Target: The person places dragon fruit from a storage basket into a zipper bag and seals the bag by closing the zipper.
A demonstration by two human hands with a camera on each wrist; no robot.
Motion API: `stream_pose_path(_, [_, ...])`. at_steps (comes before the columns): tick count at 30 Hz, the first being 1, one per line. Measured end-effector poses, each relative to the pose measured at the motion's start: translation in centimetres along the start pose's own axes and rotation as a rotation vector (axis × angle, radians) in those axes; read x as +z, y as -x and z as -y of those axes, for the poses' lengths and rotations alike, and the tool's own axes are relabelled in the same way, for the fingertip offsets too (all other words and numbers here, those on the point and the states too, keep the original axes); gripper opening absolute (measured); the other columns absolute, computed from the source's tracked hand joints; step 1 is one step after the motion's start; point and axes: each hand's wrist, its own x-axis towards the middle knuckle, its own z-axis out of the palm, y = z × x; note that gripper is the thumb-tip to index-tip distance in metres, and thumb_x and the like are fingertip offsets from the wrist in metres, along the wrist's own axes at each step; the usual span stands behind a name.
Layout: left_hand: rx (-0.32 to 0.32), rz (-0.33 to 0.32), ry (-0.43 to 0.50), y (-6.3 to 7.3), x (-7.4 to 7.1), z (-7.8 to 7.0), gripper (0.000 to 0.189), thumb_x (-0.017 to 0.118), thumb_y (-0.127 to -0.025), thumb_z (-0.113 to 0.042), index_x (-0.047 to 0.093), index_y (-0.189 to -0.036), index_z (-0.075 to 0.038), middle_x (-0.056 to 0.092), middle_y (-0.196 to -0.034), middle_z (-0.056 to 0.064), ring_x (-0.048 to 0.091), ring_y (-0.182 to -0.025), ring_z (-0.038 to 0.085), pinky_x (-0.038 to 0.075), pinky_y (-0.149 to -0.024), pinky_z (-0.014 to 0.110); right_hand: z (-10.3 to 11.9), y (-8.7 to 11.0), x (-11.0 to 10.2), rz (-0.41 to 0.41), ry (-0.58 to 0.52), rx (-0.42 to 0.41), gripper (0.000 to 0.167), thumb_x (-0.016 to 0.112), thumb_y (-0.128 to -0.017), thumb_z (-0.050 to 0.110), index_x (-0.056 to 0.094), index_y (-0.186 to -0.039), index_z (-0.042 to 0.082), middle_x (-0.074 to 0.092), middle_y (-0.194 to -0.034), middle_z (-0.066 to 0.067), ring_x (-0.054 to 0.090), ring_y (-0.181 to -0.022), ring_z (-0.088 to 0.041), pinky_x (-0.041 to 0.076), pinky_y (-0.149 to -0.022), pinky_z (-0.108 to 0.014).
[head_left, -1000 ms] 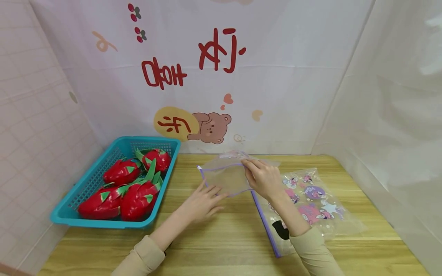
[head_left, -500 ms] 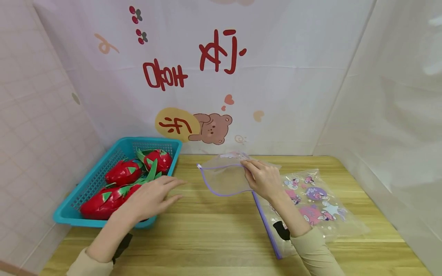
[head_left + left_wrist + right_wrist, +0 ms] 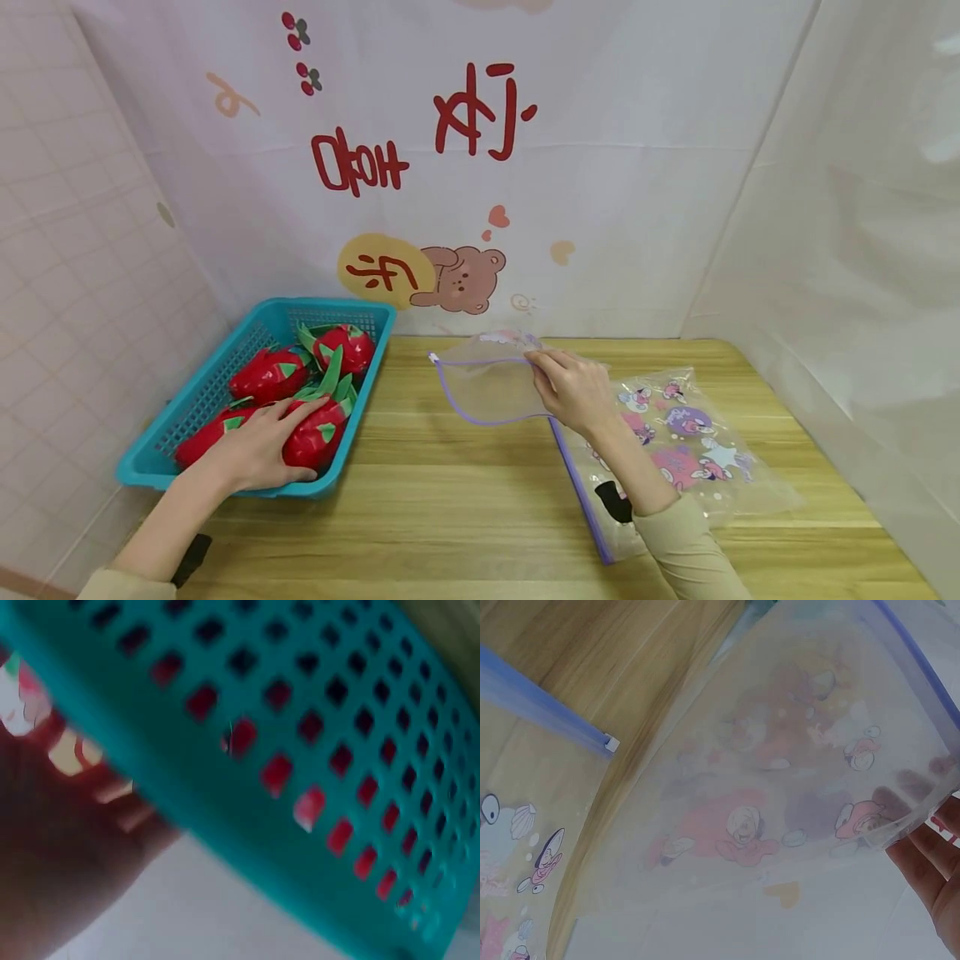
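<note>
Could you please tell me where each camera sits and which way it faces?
Head: worn on the head, facing forward and down at the basket, red fruit, held bag and flat bag; left hand, right hand and forearms show.
Left wrist: worn on that wrist, facing the basket's outside close up; part of the left hand shows.
Right wrist: worn on that wrist, facing the held bag, with part of the flat bag and right hand showing.
Head and left wrist share the basket.
</note>
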Motion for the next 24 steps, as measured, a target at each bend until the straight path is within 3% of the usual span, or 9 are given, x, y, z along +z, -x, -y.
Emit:
stream_pose_path(6, [-0.033,-0.160,-0.117,-0.8,1.4,-1.1,0.095,0.087,-0.055,-0.044,0.047,-0.136,-0.015,0.054,-0.117,0.027,0.054,-0.102,0.048,0.053,-0.058,0.053,-0.1,0.0,0.0,0.017,-0.003,-0.001,0.018,0.066,-0.080,0.006,0.073,-0.096,0.008,0.074,-0.086,-0.008,0.070,-0.068,-0.023,0.054,-0.051,-0.027])
stream_pose_path(9, [-0.050,-0.215,-0.124,-0.9,1.8,-1.3,0.092,0.088,-0.052,-0.040,0.052,-0.132,-0.014,0.056,-0.111,0.026,0.056,-0.093,0.042,0.053,-0.056,0.051,-0.1,0.0,0.0,0.017,-0.007,-0.006,0.017,0.066,-0.080,0.005,0.073,-0.096,0.008,0.074,-0.085,-0.008,0.070,-0.067,-0.023,0.054,-0.051,-0.027])
stream_pose_path(19, [-0.071,-0.270,-0.055,-0.9,2.1,-1.3,0.087,0.088,-0.051,-0.035,0.056,-0.129,-0.015,0.058,-0.115,0.029,0.058,-0.093,0.042,0.053,-0.055,0.050,-0.2,0.0,0.0,0.023,-0.010,0.004,0.016,0.066,-0.080,0.005,0.073,-0.094,0.009,0.074,-0.084,-0.007,0.071,-0.067,-0.022,0.054,-0.050,-0.026])
stream_pose_path(24, [-0.067,-0.307,-0.061,-0.8,0.9,-1.7,0.087,0.088,-0.051,-0.032,0.055,-0.130,-0.015,0.056,-0.118,0.029,0.055,-0.101,0.046,0.053,-0.054,0.051,-0.2,0.1,-0.1,0.025,-0.007,0.009,0.016,0.066,-0.080,0.006,0.073,-0.095,0.009,0.074,-0.085,-0.008,0.071,-0.066,-0.022,0.053,-0.049,-0.026])
